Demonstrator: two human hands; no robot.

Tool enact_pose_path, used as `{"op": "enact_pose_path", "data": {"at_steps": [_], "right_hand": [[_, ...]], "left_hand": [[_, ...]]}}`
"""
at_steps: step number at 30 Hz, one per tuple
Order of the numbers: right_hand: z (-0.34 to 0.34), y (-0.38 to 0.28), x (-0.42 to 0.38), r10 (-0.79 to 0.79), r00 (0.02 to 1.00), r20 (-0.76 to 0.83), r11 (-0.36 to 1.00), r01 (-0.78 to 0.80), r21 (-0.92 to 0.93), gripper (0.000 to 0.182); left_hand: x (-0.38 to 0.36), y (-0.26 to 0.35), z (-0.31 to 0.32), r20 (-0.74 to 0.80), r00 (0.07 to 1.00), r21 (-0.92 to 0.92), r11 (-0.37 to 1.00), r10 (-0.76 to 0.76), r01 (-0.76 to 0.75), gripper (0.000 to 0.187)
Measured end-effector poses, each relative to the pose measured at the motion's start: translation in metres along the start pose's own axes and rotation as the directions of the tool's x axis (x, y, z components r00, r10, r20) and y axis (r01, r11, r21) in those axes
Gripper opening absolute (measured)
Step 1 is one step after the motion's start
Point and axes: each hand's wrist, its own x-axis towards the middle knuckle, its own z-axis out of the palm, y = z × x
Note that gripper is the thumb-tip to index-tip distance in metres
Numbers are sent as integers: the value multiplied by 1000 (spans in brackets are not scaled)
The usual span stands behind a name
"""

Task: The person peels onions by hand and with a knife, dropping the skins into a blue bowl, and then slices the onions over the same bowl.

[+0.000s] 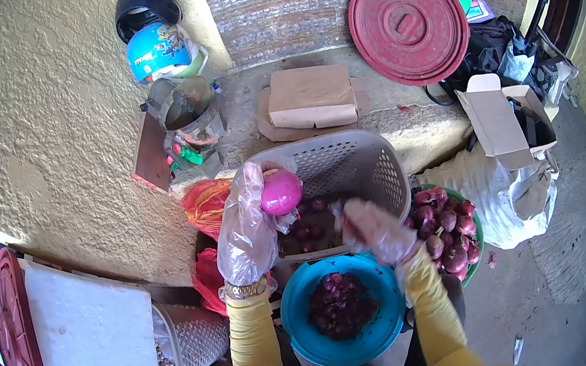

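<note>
My left hand (247, 225), in a clear plastic glove, is wrapped round a bright pink peeled onion (280, 191) above the near left part of the grey-beige basket (371, 140). Down inside the basket lie some onions (308, 231). My right hand (378, 231), also gloved in plastic, is smeared by motion over the basket's near right rim. Whether it holds anything I cannot tell. Just below both hands, the blue basin (299, 337) contains a heap of dark red onion pieces or skins (341, 305). Several unpeeled red onions (450, 230) fill a green-rimmed container (481, 244) at the right.
Cardboard boxes (311, 95) lie on the concrete ledge behind the basket. A big red lid (408, 24) leans on the wall. Left are red net bags (207, 205), a second basket (199, 340) and a white box (95, 344); right, a white sack (496, 215) and an open carton (497, 129).
</note>
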Motion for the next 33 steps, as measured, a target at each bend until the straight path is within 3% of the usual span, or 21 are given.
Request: {"op": "enact_pose_path", "data": {"at_steps": [1,2,3,4,6,7,9,10,12,16,18,19,20,21,22,24,26,28,31,33], "right_hand": [[8,37,-13,59,996,66,996,-55,-68,39],[18,62,-29,232,963,136,930,-261,257,38],[35,84,-45,363,932,19,879,-349,325,38],[48,112,-57,367,930,21,876,-353,328,38],[64,163,-68,354,902,-248,909,-269,319,41],[67,178,-69,356,901,-250,909,-270,318,41],[71,192,-67,354,811,-465,932,-349,102,47],[71,195,-67,353,812,-464,932,-348,101,47],[73,201,-72,117,810,-575,875,-358,-327,52],[90,260,-110,233,806,-544,906,-384,-181,55],[104,270,-123,442,752,-488,849,-527,-44,49],[106,256,-123,442,754,-487,849,-527,-46,49],[108,213,-118,503,774,-384,835,-549,-13,48],[107,181,-110,555,785,-275,819,-574,17,50],[104,170,-104,554,787,-272,820,-572,15,50],[98,150,-88,260,920,-292,962,-222,156,39],[75,84,-55,54,907,-418,950,82,300,26],[38,6,-33,-172,914,-366,962,237,138,22],[-5,-58,-8,-162,945,-285,985,172,11,21],[-22,-82,-4,-382,919,-95,910,356,-213,38]], "left_hand": [[-1,-1,-1,23,1000,-3,1000,9,-9,55],[0,-2,-2,23,1000,-7,1000,9,-8,55],[0,-4,-2,49,999,2,1000,5,-5,56],[-1,-5,-3,76,997,14,1000,-2,1,57],[-3,-6,4,48,999,17,1000,-17,16,56],[-4,-7,8,20,999,19,1000,-26,25,55],[-6,-6,10,57,998,56,998,-30,27,53],[-6,-5,10,92,995,94,995,-37,28,51],[-7,-6,13,120,992,97,995,-44,32,49],[-9,-5,25,63,998,63,998,-31,27,53],[-9,-4,21,70,997,60,998,-20,16,54],[-8,-5,17,119,992,98,995,-31,19,55],[-6,-5,13,167,985,139,990,-41,17,55],[-5,-6,11,165,986,141,990,-37,14,55],[-4,-6,9,160,985,143,989,-58,35,56],[-2,-8,5,151,986,145,988,-75,53,56],[1,-9,2,126,988,110,991,-90,76,57],[0,-5,6,115,989,115,990,-97,84,58],[0,-2,7,146,978,191,974,-149,120,62],[1,-9,5,182,962,262,953,-203,152,65]]}}
